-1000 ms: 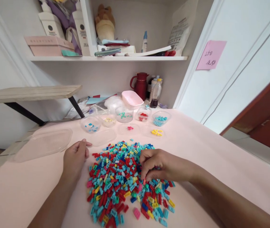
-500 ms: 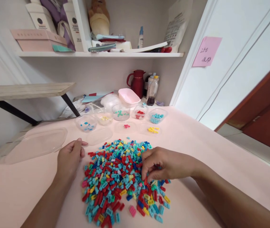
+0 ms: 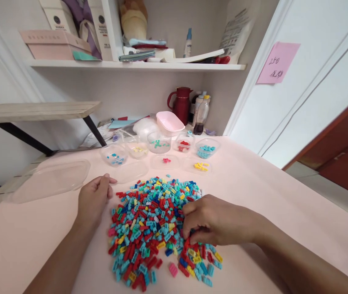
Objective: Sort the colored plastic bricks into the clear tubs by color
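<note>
A large heap of small toy bricks (image 3: 149,220), mostly light blue and red with some yellow, green, dark blue and pink, lies spread on the pink tabletop. My right hand (image 3: 210,220) reaches into its right side, thumb and fingers pinched at a red toy brick (image 3: 187,246). The fingertips partly hide that brick. Beside the heap's upper left edge rests my left hand (image 3: 96,198), its fingers curled together and the palm hidden. A single pink brick (image 3: 173,269) lies at the near edge of the heap.
Behind the heap stand clear tubs of sorted bricks: blue (image 3: 114,157), green (image 3: 159,143), red (image 3: 183,145) and light blue (image 3: 207,150). Yellow bricks (image 3: 201,166) lie on a clear lid. A pink basin (image 3: 170,122) and red jug (image 3: 181,106) are farther back, below a shelf (image 3: 137,65).
The camera view has shifted slightly. My right hand sits a little lower over the heap, still pinched at a red brick. My left hand keeps its place beside the heap.
</note>
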